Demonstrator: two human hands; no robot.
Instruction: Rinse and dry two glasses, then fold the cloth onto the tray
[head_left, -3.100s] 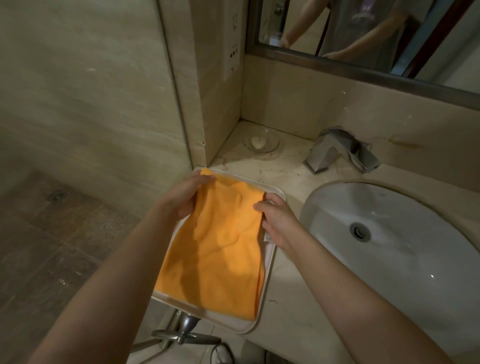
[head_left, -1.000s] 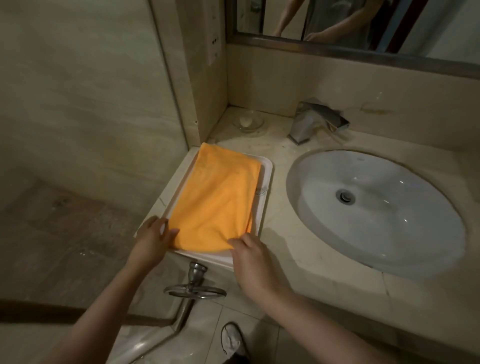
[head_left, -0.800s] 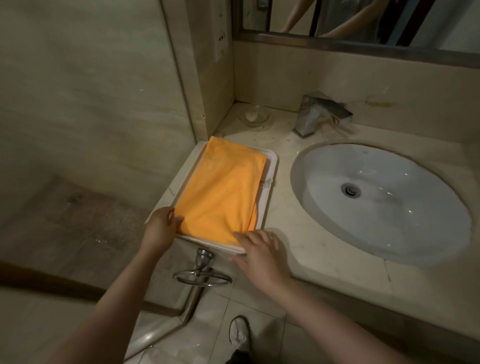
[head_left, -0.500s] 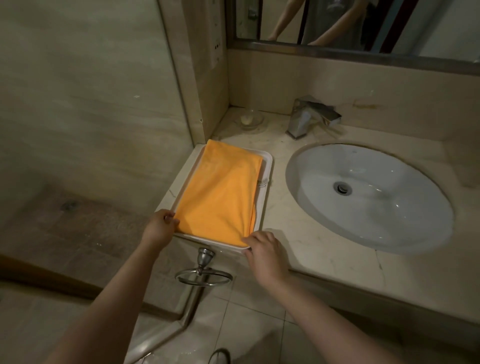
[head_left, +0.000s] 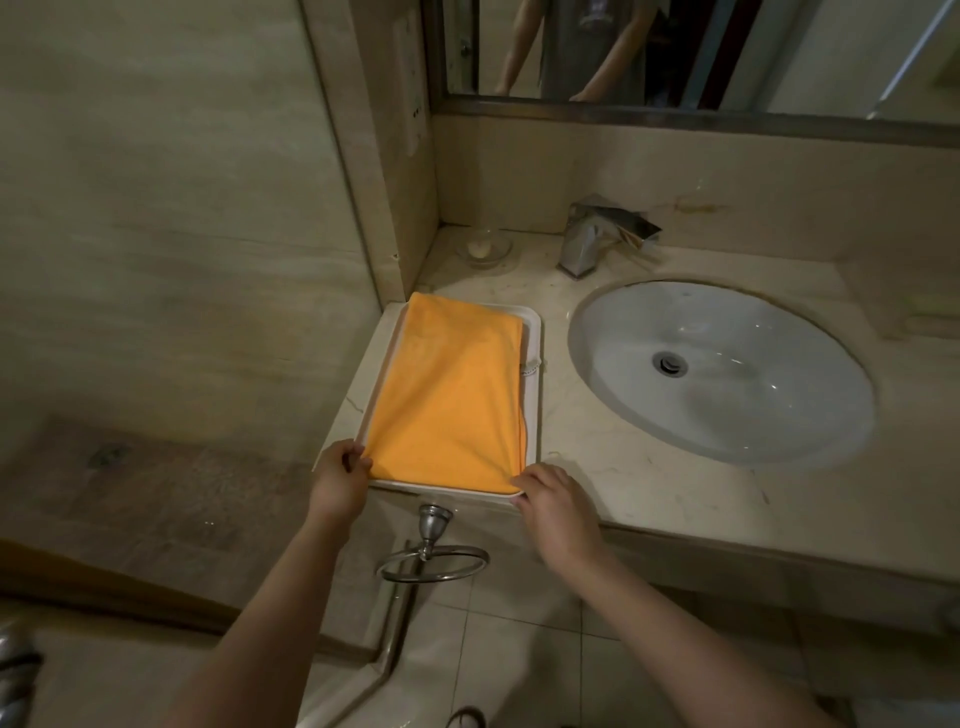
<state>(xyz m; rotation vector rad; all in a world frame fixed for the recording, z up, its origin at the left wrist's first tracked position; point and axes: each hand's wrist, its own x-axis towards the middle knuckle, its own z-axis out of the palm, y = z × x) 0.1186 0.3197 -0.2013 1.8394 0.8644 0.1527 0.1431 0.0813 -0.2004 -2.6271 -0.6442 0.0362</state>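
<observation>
An orange cloth (head_left: 452, 395) lies folded flat and covers most of a white rectangular tray (head_left: 533, 364) on the left end of the marble counter. My left hand (head_left: 337, 480) pinches the cloth's near left corner at the tray's front edge. My right hand (head_left: 556, 512) holds the near right corner of the cloth and tray. No glasses are in view.
A white oval sink (head_left: 722, 369) sits to the right of the tray, with a chrome faucet (head_left: 597, 239) behind it. A small glass soap dish (head_left: 483, 249) stands in the back corner. A chrome towel ring (head_left: 431, 556) hangs below the counter edge. A mirror (head_left: 675, 52) spans the wall.
My hands went from the cloth's far end to its near corners. The cloth now lies smoother on the tray. In the last half second the hands barely moved.
</observation>
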